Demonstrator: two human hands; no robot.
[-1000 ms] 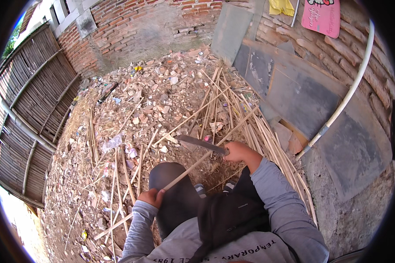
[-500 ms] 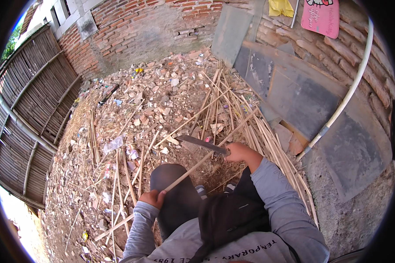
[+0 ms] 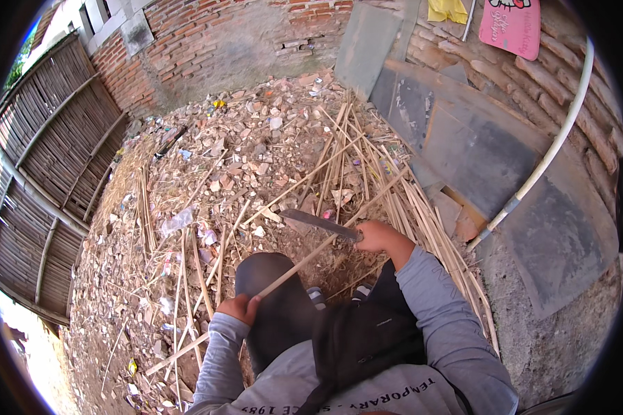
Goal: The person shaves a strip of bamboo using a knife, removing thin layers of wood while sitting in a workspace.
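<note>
My right hand (image 3: pixel 381 238) is closed round the handle of a machete (image 3: pixel 317 223). Its long dark blade points left and lies across a pale bamboo strip (image 3: pixel 294 271). Whether the edge touches the strip, I cannot tell. The strip slants from the far right down to the near left, passing over my left knee. My left hand (image 3: pixel 238 308) grips it beside that knee, and its lower end (image 3: pixel 176 354) sticks out past my left sleeve.
Many bamboo strips (image 3: pixel 429 235) lie in a heap to the right, others (image 3: pixel 187 297) on the left. Rubble and litter (image 3: pixel 249 152) cover the ground. Dark boards (image 3: pixel 481 155) and a pale pole (image 3: pixel 554 152) lean at the right. A bamboo fence (image 3: pixel 48 187) stands left, a brick wall (image 3: pixel 221 41) behind.
Both hands keep their hold. The machete's tip sits slightly higher in the picture, and the strip has shifted very little. The view has moved slightly.
</note>
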